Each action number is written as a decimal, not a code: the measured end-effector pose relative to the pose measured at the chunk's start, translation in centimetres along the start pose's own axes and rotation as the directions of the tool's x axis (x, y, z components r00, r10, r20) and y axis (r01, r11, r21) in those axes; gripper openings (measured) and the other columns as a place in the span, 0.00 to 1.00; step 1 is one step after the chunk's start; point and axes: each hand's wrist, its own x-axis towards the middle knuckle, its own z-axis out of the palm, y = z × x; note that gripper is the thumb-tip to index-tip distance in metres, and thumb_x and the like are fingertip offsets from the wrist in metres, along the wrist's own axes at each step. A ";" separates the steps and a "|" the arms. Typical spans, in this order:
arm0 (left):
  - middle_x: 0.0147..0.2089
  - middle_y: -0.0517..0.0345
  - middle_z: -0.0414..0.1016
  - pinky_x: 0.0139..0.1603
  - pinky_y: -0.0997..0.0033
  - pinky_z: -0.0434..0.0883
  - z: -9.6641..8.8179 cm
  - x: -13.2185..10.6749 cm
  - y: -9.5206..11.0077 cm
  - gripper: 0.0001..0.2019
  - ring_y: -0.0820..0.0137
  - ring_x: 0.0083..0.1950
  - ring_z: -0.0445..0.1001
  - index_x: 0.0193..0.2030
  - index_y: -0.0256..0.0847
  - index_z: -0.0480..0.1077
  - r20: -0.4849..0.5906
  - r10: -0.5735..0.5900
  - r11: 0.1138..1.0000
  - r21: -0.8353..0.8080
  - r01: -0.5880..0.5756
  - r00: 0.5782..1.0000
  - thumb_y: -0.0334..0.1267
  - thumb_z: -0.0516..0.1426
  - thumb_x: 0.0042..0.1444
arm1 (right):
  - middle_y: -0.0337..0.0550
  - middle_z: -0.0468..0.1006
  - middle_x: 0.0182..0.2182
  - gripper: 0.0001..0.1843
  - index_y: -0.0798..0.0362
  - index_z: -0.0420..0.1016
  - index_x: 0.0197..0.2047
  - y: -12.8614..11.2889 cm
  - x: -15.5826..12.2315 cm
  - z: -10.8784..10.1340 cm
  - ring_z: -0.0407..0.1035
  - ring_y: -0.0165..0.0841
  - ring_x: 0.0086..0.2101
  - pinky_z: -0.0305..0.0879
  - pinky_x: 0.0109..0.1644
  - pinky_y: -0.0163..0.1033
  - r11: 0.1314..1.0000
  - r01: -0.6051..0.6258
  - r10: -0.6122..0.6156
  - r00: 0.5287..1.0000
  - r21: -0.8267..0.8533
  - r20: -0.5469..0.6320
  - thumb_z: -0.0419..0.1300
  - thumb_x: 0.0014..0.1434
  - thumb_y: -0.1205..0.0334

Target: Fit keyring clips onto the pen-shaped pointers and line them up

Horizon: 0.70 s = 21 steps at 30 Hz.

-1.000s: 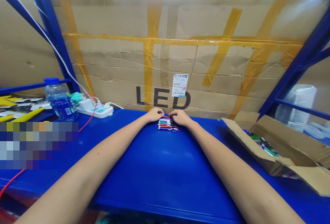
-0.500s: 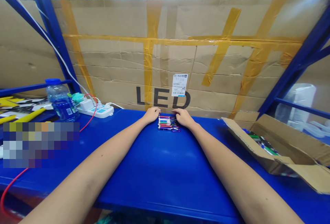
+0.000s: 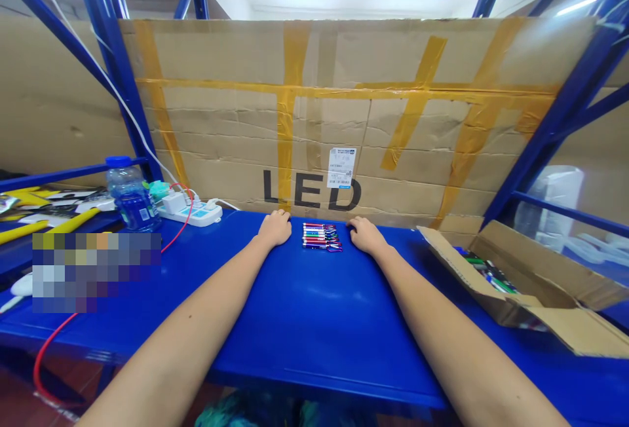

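A stack-like row of slim, shiny pen-shaped sticks in red, silver, green and purple lies side by side on the blue table. Small cord loops stick out at their right ends. To the left of the row, my left hand rests on the tabletop, fingers loosely bent and holding nothing. My right hand rests on the other side, past the loops, with its fingers loosely apart and nothing seen in them. A gap separates each hand from the sticks.
An open cardboard box with similar sticks stands at the right. On the left are a blue-capped bottle, a power strip and a red cable. A tall cardboard panel marked LED closes off the back.
Both hands have moved away from the row of sticks, my left to the left and my right to the right. The sticks lie as before, and the camera view has shifted slightly.
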 end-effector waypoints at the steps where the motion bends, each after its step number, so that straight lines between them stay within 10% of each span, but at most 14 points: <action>1: 0.57 0.44 0.69 0.59 0.58 0.61 0.0 -0.1 -0.2 0.17 0.57 0.59 0.64 0.53 0.38 0.69 0.013 0.012 1.000 0.004 -0.012 1.000 0.37 0.46 0.62 | 0.53 0.73 0.52 0.20 0.59 0.73 0.52 0.1 -0.2 -0.1 0.64 0.38 0.53 0.55 0.59 0.38 1.000 0.009 -0.009 1.000 -0.007 0.018 0.49 0.60 0.72; 21: 0.57 0.35 0.68 0.56 0.54 0.63 -0.8 -0.1 1.4 0.18 0.52 0.58 0.65 0.53 0.34 0.68 0.128 0.049 0.993 0.103 -0.062 0.991 0.35 0.46 0.61 | 0.58 0.73 0.54 0.20 0.60 0.73 0.55 -0.3 0.0 -0.6 0.66 0.44 0.54 0.60 0.56 0.42 0.999 0.026 -0.021 0.988 -0.034 0.151 0.52 0.60 0.69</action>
